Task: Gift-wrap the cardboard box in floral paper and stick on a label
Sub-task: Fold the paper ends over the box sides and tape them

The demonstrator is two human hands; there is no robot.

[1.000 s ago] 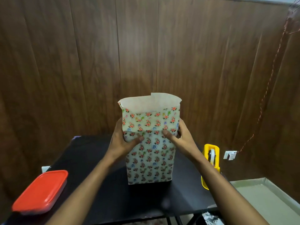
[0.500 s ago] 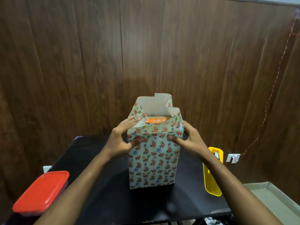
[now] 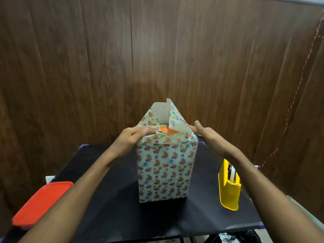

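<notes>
Now fingers [image 3: 147, 131] flank box [image 3: 164, 169] top.

orange label [image 3: 168, 130] peeking out the open top of my box [image 3: 164, 170], got some light print on it but way too small and blurry to read, no other text, brand or number I can make out
</notes>
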